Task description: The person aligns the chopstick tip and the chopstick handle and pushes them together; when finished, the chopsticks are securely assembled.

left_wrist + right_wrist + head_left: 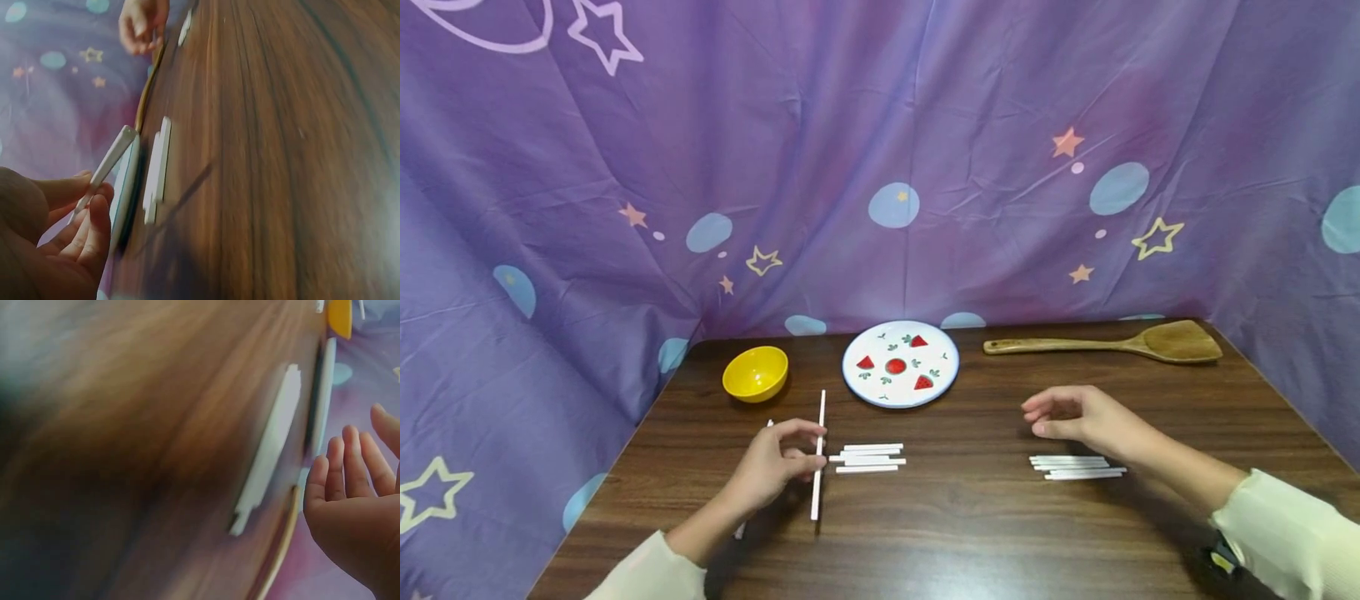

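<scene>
My left hand pinches a white stick between thumb and fingertips. The stick is raised above the table and points away from me; its far end stands out in the left wrist view. Beneath that hand lies another white stick, mostly hidden by it. Just right of the held stick is a group of several white sticks, laid side by side. My right hand hovers beyond a second group of white sticks; its fingers are loosely bent around nothing, also in the right wrist view.
Along the back of the brown wooden table stand a yellow bowl, a white plate with watermelon pictures, and a wooden spatula. A purple patterned cloth hangs behind.
</scene>
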Action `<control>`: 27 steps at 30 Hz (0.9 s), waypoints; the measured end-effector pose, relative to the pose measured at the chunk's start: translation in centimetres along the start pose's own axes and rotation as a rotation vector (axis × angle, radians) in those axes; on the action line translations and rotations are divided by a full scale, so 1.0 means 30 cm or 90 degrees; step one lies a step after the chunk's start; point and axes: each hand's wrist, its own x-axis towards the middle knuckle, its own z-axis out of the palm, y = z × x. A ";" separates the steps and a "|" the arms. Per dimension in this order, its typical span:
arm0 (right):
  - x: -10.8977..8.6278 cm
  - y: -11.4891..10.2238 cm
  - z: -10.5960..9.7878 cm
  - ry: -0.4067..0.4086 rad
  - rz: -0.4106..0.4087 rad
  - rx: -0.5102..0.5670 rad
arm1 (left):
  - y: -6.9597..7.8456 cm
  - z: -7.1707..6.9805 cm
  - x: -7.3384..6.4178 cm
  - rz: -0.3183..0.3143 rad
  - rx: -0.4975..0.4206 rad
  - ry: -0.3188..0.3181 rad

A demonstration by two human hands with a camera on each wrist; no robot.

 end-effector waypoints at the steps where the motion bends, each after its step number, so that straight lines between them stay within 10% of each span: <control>1: -0.007 0.009 -0.005 -0.010 -0.003 0.006 | -0.007 -0.011 -0.004 -0.001 0.010 0.003; 27: -0.075 0.118 -0.035 -0.122 -0.019 0.044 | -0.064 -0.120 -0.075 0.052 0.357 0.033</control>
